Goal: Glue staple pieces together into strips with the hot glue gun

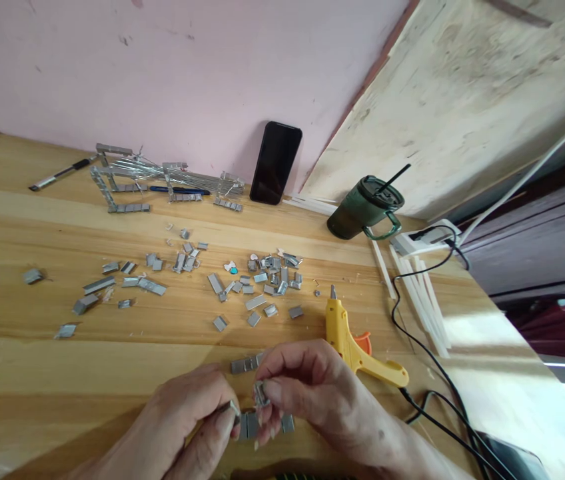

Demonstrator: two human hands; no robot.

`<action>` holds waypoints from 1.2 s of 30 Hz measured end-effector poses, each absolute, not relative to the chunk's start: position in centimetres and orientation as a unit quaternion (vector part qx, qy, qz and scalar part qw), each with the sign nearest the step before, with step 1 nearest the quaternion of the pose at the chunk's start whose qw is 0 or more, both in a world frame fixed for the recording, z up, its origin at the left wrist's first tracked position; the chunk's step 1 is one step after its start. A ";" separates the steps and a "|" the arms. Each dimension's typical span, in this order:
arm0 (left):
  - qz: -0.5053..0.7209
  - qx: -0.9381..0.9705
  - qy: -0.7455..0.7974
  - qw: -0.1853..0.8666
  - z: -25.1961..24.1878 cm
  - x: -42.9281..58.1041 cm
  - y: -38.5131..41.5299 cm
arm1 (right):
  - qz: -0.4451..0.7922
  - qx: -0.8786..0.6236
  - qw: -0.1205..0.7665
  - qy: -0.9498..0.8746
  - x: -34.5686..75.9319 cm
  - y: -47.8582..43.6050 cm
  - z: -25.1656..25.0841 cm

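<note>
My left hand (pixel 195 413) is closed, with thumb and index finger pinching a small grey piece (pixel 233 408) whose pale edge shows. Just to its right, my right hand (pixel 312 383) pinches another small grey rectangular piece (pixel 261 393) between thumb and fingers. The two pieces are close together but apart. On the table behind the right fingers lies a short row of grey pieces (pixel 243 365). Below the hands lies a second row of grey pieces (pixel 248 427), partly hidden by the right fingers. A yellow glue gun (pixel 345 337) with an orange trigger lies beside my right hand.
Loose grey pieces (pixel 275 273) are scattered across the wooden table (pixel 112 373). Against the wall are grey angled frames (pixel 107 190), thin wires (pixel 182 177), a cutter knife (pixel 62 175) and a phone (pixel 276 163). A green mug (pixel 357 210), white sticks (pixel 420 300) and black cable (pixel 425 350) occupy the right.
</note>
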State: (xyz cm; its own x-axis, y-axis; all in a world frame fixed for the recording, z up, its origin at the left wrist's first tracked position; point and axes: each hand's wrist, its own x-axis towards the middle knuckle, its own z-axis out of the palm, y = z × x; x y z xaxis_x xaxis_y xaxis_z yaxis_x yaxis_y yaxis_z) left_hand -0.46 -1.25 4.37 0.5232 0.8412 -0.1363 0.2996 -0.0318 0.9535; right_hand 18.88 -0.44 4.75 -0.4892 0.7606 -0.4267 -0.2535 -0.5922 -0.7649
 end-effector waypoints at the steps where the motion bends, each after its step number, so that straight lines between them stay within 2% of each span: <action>1: 0.243 0.666 0.424 0.564 4.2 -0.5 -1.2 | 0.797 -0.393 0.320 -0.330 18.9 -0.4 4.7; 5: 0.224 0.634 0.441 0.594 3.5 -0.4 -0.8 | 0.759 -0.423 0.324 -0.374 19.2 -0.2 4.8; 13: 0.222 0.579 0.477 0.623 2.6 0.0 0.1 | 0.546 -0.541 0.293 -0.569 19.2 1.8 6.9; 25: 0.251 0.543 0.456 0.659 1.4 0.0 1.1 | 0.535 -0.553 0.191 -0.609 16.0 10.7 5.4; 36: 0.248 0.567 0.466 0.632 1.1 0.4 0.8 | 0.481 -0.509 0.188 -0.688 11.7 14.1 4.4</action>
State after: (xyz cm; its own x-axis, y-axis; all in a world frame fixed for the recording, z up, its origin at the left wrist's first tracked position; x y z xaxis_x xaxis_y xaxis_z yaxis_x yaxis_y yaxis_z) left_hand 0.42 0.78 1.12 0.4432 0.8419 -0.3080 0.2150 0.2337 0.9482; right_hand 11.71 14.14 4.38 -0.4106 0.8817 -0.2322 0.5203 0.0174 -0.8538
